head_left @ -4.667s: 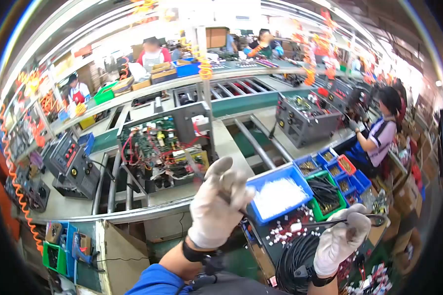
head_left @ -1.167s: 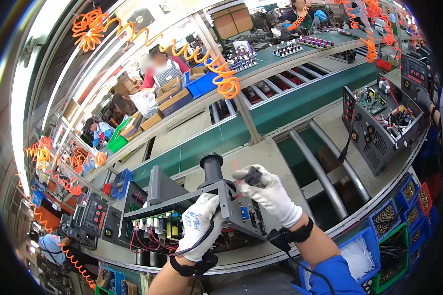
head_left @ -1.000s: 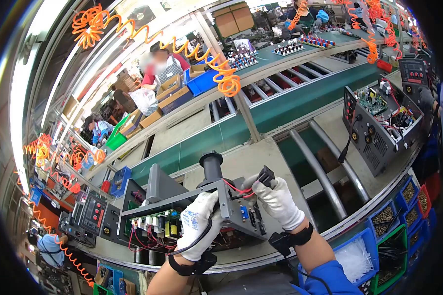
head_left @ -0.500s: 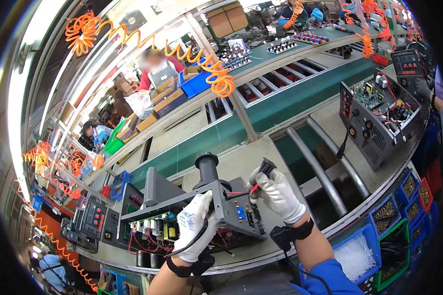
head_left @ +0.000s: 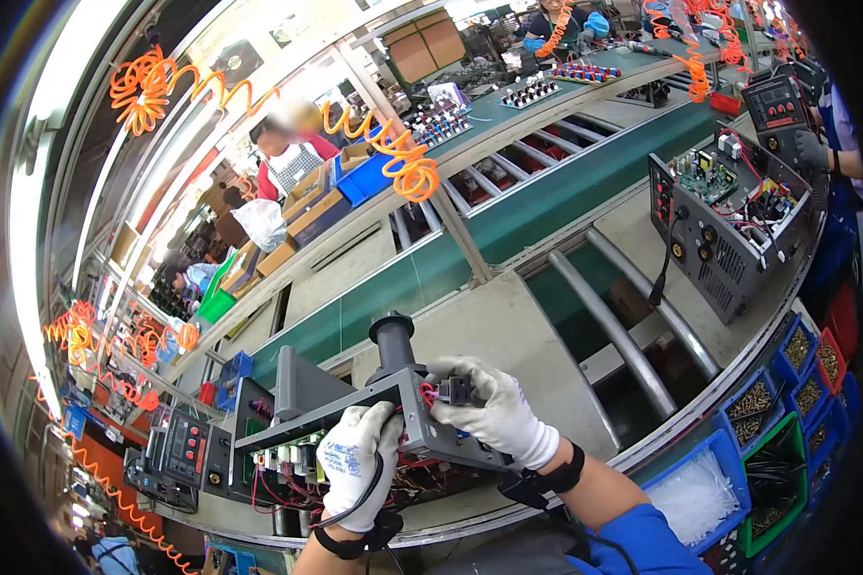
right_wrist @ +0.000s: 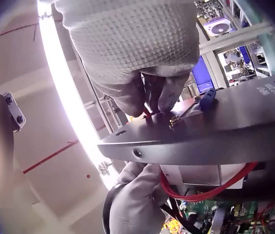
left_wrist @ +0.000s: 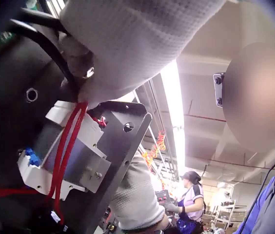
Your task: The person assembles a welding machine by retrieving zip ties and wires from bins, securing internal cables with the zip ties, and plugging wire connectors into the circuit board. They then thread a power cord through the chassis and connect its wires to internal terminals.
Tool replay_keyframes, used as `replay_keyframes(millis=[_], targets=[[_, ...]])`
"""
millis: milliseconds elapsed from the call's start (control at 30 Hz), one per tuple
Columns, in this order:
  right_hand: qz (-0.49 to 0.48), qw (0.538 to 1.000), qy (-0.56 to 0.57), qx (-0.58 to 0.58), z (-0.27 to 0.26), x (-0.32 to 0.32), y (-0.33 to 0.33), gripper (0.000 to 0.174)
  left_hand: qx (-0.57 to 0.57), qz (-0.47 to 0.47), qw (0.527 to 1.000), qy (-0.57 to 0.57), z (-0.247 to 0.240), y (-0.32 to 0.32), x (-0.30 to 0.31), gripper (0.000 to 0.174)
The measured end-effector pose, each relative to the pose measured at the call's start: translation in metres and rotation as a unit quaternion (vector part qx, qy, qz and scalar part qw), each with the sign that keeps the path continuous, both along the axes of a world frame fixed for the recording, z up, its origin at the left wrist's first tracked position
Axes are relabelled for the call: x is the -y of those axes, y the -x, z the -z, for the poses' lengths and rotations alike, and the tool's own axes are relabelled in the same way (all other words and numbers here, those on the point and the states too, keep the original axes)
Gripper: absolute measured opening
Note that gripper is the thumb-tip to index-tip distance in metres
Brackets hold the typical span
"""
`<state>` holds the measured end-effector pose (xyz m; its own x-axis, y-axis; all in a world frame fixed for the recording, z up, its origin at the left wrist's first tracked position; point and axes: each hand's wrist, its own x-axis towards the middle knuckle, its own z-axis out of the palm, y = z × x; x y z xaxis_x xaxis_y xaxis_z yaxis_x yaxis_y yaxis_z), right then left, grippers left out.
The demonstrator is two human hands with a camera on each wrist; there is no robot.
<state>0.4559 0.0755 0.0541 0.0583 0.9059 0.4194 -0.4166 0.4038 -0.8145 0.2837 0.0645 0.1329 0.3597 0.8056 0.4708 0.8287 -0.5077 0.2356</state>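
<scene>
In the head view, a grey metal machine case [head_left: 374, 407] with exposed circuit boards lies on the bench, a black spool post [head_left: 392, 347] standing up from it. My left hand [head_left: 355, 470], in a white glove, grips a black cable [left_wrist: 47, 46] on the inside of the case's end panel [left_wrist: 123, 146]. My right hand [head_left: 494, 412], gloved too, pinches a black block-shaped part [head_left: 454, 390] with red wires, right at the panel's outer face. Red wires [left_wrist: 68, 146] hang below the left fingers beside a white plastic piece [left_wrist: 59, 114].
Steel rollers [head_left: 616, 335] cross the bench to the right. Beyond them stands another opened machine [head_left: 729, 220]. Bins of screws [head_left: 753, 407] and a blue bin of white ties [head_left: 695, 494] line the front right edge. An orange coiled hose [head_left: 410, 177] hangs overhead. Other people work nearby.
Earlier both hands were over the bench and bins with a cable. In the last second my right hand has moved left, bringing the black part against the panel; my left hand keeps its place there.
</scene>
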Motion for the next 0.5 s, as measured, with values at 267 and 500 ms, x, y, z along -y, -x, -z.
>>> replay_keyframes(millis=[267,500], targets=[[-0.039,0.998,-0.018,-0.039,0.000,-0.016,-0.019,0.031,0.009,0.018,0.999,-0.039,0.001,-0.003,-0.005,0.014],[-0.147,0.989,-0.002,0.002,0.005,-0.017,-0.023,0.023,0.004,0.016,0.997,-0.076,0.005,0.005,-0.008,0.015]])
